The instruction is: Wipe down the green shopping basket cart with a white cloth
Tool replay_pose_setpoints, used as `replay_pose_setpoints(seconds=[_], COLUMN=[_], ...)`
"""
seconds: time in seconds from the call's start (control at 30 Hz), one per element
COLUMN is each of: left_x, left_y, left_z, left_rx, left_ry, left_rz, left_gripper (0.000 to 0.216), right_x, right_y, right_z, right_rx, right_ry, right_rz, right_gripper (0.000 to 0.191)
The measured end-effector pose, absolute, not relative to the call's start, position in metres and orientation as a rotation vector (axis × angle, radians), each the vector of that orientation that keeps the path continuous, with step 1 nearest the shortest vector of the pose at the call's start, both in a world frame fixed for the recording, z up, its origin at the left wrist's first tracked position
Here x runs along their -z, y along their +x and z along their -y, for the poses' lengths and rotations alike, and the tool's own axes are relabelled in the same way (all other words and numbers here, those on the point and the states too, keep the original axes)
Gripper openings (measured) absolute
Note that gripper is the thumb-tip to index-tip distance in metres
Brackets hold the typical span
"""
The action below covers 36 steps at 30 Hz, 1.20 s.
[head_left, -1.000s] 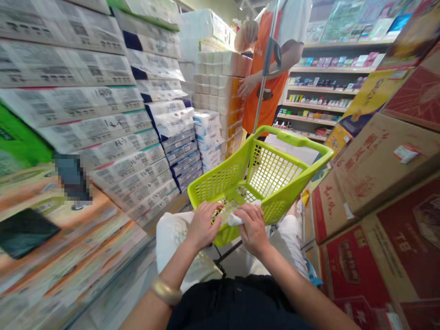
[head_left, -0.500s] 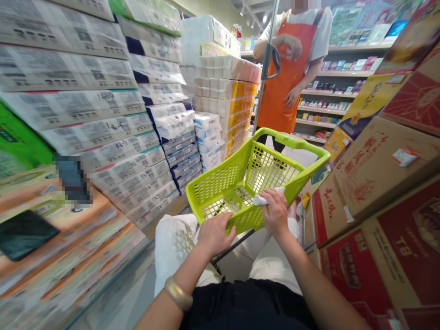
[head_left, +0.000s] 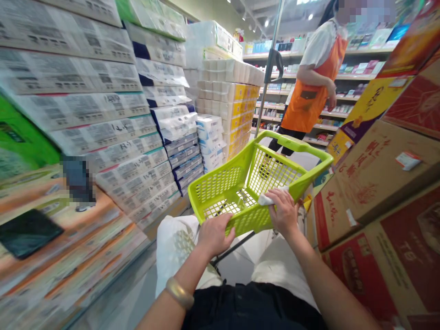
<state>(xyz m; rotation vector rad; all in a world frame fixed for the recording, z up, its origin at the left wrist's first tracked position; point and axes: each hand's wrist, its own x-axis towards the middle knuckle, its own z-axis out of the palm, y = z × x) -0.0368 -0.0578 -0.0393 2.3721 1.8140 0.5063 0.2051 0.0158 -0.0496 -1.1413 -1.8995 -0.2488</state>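
Note:
A lime-green plastic shopping basket (head_left: 220, 181) with perforated walls tilts in front of me, above my knees. My left hand (head_left: 217, 234) is closed over its near rim, with the thumb on the outside. In my right hand (head_left: 282, 208) is a crumpled white wipe (head_left: 270, 197), pressed against the near wall toward the right end. Whether it is cloth or tissue I cannot tell. Inside the basket only the openwork floor shows.
Packaged paper stacks (head_left: 103, 105) rise on the left. A dark tablet (head_left: 29, 233) lies on cartons there. Printed cardboard boxes (head_left: 371, 165) stand close on the right. Beyond the basket are a metal pole (head_left: 266, 87) and a person in an orange apron (head_left: 305, 103).
My right hand has slid a little to the right along the basket with the wipe. My left hand keeps its place. The person in the apron has turned and moved right.

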Motion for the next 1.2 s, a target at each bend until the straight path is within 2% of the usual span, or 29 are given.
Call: replay_pose_setpoints(seconds=[0.13,0.3,0.63,0.83,1.0,1.2], left_x=[0.038,0.035,0.038,0.035,0.039,0.042], left_y=[-0.035,-0.037,-0.035,-0.037,-0.041,-0.040], left_z=[0.057,0.058,0.059,0.058,0.057,0.056], left_rx=[-0.520,-0.499,-0.532,-0.520,-0.533,-0.551], left_ry=[2.369,2.387,2.384,2.403,2.429,2.417], left_rz=[-1.828,-1.804,-1.833,-1.799,-1.781,-1.811], left_gripper=[0.036,0.027,0.036,0.031,0.034,0.035], right_x=[0.057,0.062,0.056,0.064,0.057,0.054], right_y=[0.176,0.134,0.191,0.137,0.161,0.198], right_z=[-0.003,0.023,-0.009,0.023,0.011,-0.012], right_rx=[0.202,0.060,0.210,0.051,0.062,0.212], right_ry=[-1.121,-0.931,-1.151,-0.969,-0.877,-1.118], right_rz=[1.821,2.070,1.805,2.016,2.143,1.824], right_gripper=[0.023,0.030,0.024,0.031,0.031,0.023])
